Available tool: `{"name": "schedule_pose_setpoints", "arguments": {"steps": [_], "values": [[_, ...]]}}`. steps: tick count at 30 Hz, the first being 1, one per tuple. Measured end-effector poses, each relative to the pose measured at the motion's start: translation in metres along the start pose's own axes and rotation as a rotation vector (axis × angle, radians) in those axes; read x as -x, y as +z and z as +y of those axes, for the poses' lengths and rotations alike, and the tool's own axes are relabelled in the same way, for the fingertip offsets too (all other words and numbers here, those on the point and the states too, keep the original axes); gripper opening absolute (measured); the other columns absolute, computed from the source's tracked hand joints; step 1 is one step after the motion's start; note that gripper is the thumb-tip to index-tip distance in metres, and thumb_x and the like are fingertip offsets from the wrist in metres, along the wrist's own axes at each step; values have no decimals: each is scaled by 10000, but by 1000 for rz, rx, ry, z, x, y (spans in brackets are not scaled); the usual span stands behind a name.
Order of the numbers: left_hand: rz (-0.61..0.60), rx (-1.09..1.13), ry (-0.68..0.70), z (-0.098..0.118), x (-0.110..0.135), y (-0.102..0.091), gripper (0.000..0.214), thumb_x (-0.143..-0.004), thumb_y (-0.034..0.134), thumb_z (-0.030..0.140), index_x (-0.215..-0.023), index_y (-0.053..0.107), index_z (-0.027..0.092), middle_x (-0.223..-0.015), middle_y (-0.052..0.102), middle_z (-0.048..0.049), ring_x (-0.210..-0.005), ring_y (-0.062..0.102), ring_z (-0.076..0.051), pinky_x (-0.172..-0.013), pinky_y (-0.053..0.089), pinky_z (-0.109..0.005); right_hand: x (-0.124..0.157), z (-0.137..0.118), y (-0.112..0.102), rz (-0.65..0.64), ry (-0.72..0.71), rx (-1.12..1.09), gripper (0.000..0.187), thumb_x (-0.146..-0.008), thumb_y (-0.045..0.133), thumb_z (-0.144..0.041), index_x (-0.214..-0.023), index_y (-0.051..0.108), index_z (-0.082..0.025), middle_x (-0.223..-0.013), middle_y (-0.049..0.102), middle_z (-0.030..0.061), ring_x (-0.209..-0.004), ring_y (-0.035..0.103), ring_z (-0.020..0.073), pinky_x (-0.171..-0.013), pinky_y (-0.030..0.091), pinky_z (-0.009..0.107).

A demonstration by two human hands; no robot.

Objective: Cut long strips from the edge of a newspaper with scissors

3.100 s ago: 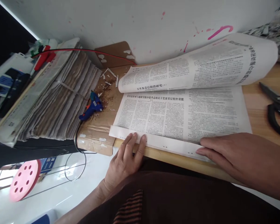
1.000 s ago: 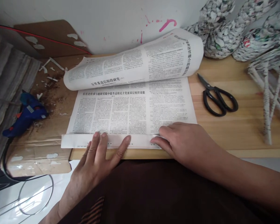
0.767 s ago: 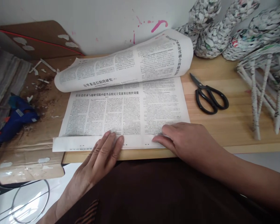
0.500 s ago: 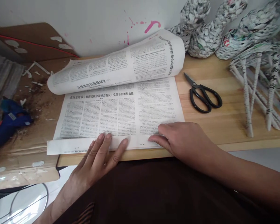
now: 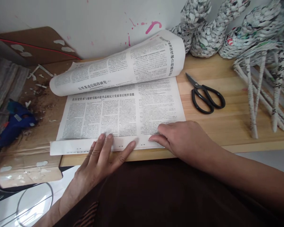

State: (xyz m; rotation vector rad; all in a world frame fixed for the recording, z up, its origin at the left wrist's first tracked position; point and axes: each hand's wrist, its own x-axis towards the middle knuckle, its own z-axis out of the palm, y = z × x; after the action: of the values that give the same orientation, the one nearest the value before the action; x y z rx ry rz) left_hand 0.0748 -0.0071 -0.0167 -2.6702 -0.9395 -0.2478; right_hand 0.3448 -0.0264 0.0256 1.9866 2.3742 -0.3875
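A newspaper sheet (image 5: 123,110) lies on the wooden table (image 5: 227,123), its far half curled over toward me and its near edge folded into a narrow strip (image 5: 68,147). My left hand (image 5: 101,157) lies flat with fingers spread on that folded strip near its middle. My right hand (image 5: 180,140) rests palm down on the strip's right end, fingertips pressing the paper.
Black scissors (image 5: 205,96) lie right of the sheet. Rolled newspaper sticks (image 5: 253,97) and woven paper figures (image 5: 203,31) stand at the back right. A blue glue gun (image 5: 13,123) lies on brown cardboard (image 5: 28,157) at the left, beside a newspaper stack (image 5: 2,82).
My left hand has slid a little along the folded strip and spread its fingers; my right hand has stayed on the strip's right end. The view has shifted rightward from the newspaper stack.
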Motion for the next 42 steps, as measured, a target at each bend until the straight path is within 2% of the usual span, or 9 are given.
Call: {"name": "schedule_pose_setpoints", "arguments": {"steps": [7, 12, 15, 17, 24, 29, 33, 37, 42], "values": [[17, -108, 39, 0, -1, 2, 823, -865, 668, 156, -1539, 275, 417, -1543, 433, -116, -1388, 431, -375, -1049, 492, -483, 4, 2, 5, 64, 35, 37, 435, -982, 499, -533, -793, 651, -173, -708, 708, 49, -617, 612, 182, -533, 161, 300], [-11, -99, 122, -4, -4, -1, 665, -922, 503, 78, -1510, 380, 366, -1584, 379, 48, -1465, 298, -305, -1201, 292, -436, 8, 3, 16, 163, 79, 61, 529, -945, 464, -645, -777, 642, -177, -691, 697, 47, -590, 605, 195, -533, 143, 297], [-10, -59, 160, -6, -5, -3, 570, -969, 426, 141, -1516, 388, 295, -1583, 375, 46, -1471, 294, -266, -1242, 162, -417, 11, 4, 23, 247, 91, 58, 540, -943, 451, -660, -792, 642, -178, -675, 679, 39, -587, 596, 191, -535, 159, 299], [-3, -40, 167, -6, -5, -3, 551, -978, 412, 179, -1521, 383, 269, -1576, 390, 21, -1466, 310, -252, -1245, 136, -417, 14, 7, 27, 292, 97, 64, 548, -939, 449, -668, -798, 642, -175, -670, 670, 37, -580, 584, 182, -534, 169, 301], [67, -49, 174, -4, -5, 3, 567, -965, 485, 214, -1514, 390, 318, -1544, 448, -26, -1433, 372, -305, -1202, 279, -459, 25, 15, 29, 326, 179, 90, 471, -982, 450, -584, -824, 618, -174, -732, 670, 34, -617, 596, 174, -524, 183, 296], [124, 23, 260, -3, -11, 7, 552, -964, 449, 122, -1510, 394, 177, -1517, 476, -116, -1416, 403, -294, -1140, 392, -416, 26, 9, 26, 237, 301, 87, 345, -1027, 411, -440, -944, 611, -171, -815, 699, 48, -664, 628, 194, -517, 201, 295], [169, 36, 316, -5, -18, 7, 524, -965, 440, 86, -1485, 421, 146, -1506, 495, -71, -1416, 405, -267, -1166, 357, -389, 26, 6, 23, 169, 354, 58, 269, -1035, 393, -342, -1041, 599, -170, -885, 714, 61, -708, 656, 208, -529, 269, 296], [213, 18, 312, -4, -22, 8, 529, -962, 443, 66, -1477, 442, 185, -1503, 498, -39, -1401, 429, -231, -1188, 321, -354, 27, 5, 23, 195, 385, 41, 278, -1033, 392, -312, -1217, 562, -193, -986, 733, 70, -765, 680, 228, -561, 345, 304], [218, -48, 267, 1, -20, 15, 646, -915, 545, 47, -1480, 438, 342, -1513, 487, -4, -1388, 440, -244, -1207, 279, -367, 28, 5, 24, 207, 396, -6, 331, -1033, 368, -285, -1315, 516, -193, -1092, 734, 98, -831, 695, 232, -641, 428, 315]]}}
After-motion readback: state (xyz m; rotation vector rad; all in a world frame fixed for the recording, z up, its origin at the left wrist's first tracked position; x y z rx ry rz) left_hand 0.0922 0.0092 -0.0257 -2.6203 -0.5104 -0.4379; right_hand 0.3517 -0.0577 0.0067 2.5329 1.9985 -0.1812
